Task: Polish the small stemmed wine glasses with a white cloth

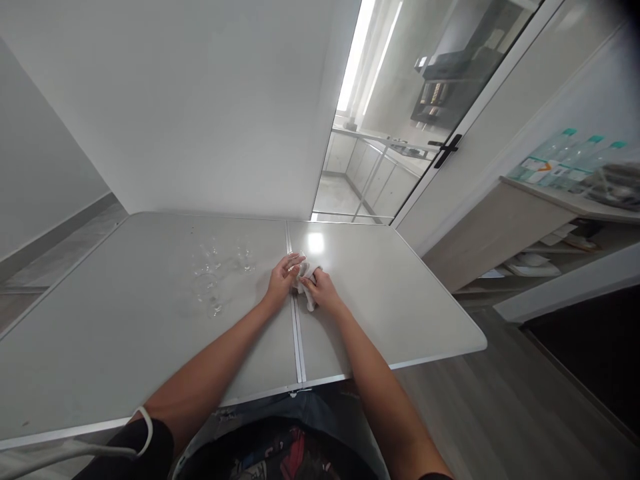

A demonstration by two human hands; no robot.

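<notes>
Over the table's centre seam, my left hand (284,279) is closed around a clear drinking glass (297,261). My right hand (323,288) grips a white cloth (309,299) and presses it to the glass; part of the cloth hangs down below the fingers. The glass is partly hidden by the fingers and the cloth, so its full shape does not show. To the left on the table stand several clear glasses (245,257), faint against the pale surface. Another glass (214,305) sits nearer to me in that group.
The pale folding table (410,313) has a metal edge and a seam down its middle. Behind it are a white wall (210,120) and a glass door with a black handle (447,151). At the right, a shelf unit (530,227) carries several plastic bottles (560,157).
</notes>
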